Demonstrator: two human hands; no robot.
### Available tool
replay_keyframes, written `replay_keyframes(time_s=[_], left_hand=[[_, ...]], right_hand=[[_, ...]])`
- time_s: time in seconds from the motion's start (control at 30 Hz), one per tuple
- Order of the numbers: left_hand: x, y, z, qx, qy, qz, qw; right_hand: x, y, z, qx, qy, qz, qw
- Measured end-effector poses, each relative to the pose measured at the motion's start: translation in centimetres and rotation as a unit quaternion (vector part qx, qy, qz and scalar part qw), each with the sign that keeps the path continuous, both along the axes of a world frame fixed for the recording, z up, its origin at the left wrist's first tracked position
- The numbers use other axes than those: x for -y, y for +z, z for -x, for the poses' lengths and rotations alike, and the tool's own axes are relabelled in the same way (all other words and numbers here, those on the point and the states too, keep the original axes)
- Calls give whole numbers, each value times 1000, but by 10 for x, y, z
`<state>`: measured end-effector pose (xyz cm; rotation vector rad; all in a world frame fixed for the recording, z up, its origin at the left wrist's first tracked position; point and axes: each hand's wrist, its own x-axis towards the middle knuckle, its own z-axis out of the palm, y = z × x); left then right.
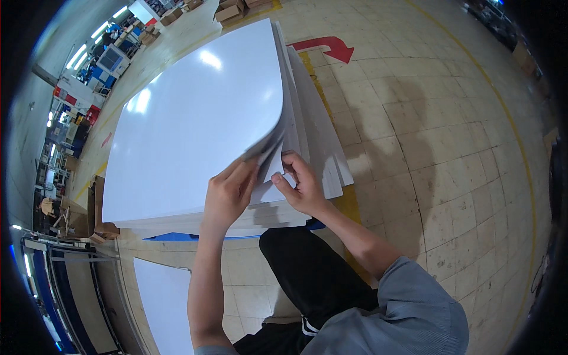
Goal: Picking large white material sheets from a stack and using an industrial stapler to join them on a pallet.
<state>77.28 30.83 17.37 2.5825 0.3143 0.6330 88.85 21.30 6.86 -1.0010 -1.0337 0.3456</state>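
Note:
A tall stack of large glossy white sheets [189,130] lies in front of me. At its near right corner my left hand [228,192] grips the edge of the upper sheets, which bend upward there. Just to the right, my right hand [300,183] pinches the corner of a lower white sheet [273,167] between thumb and fingers. Gaps show between the lifted sheets and those beneath. The left fingertips are partly hidden under the raised edge. How many sheets each hand holds I cannot tell.
A blue pallet edge [189,238] shows under the stack. Another white sheet [163,296] lies low at the left. Cardboard boxes [89,210] stand beyond the stack's left side. A red arrow [331,47] and yellow lines [473,59] mark the tiled floor.

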Motion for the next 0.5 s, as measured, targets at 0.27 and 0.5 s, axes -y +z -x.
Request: replay_keyframes(time_s=[0.27,0.5], left_hand=[[4,1,1,21,32,-50,998],[-9,-15,7,68,14,-75,995]], right_hand=[[-2,-1,-8,-34,72,11,997],[7,37,-29,-14,192,35,981]])
